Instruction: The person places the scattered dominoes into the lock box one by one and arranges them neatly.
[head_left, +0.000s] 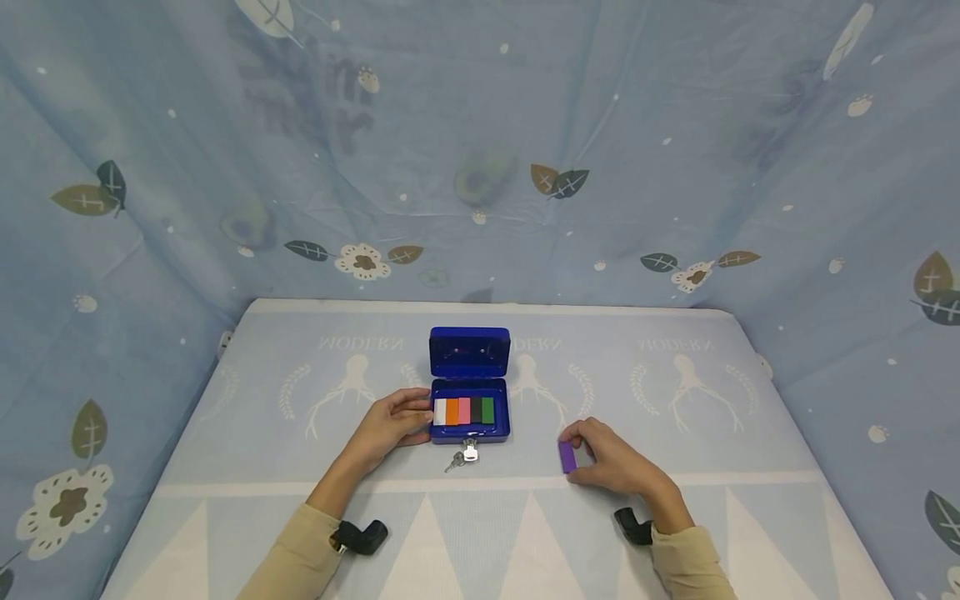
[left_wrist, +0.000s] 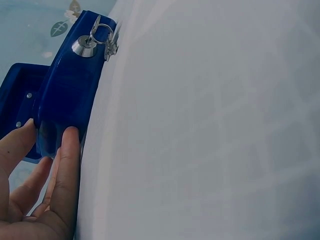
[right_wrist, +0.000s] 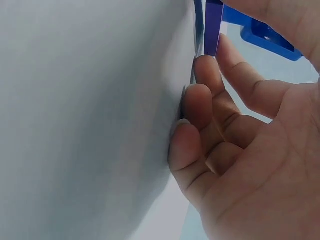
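Observation:
In the head view a blue metal cash box (head_left: pixel 470 436) stands with its lid (head_left: pixel 469 353) raised. Several coloured blocks (head_left: pixel 464 411) lie side by side inside: white, orange, pink, black and green. Keys (head_left: pixel 456 460) on a ring hang from the front lock (left_wrist: pixel 85 46). My left hand (head_left: pixel 392 427) touches the box's left side with its fingertips, fingers fairly straight. To the right of the box, my right hand (head_left: pixel 609 459) pinches a purple block (head_left: pixel 567 457) between thumb and fingers. Its other fingertips rest on the table, as the right wrist view shows.
The table (head_left: pixel 247 450) has a pale printed cover with antlers and triangles. Blue patterned fabric (head_left: pixel 480 150) hangs behind it and along both sides. Black camera mounts (head_left: pixel 363 537) sit on both wrists.

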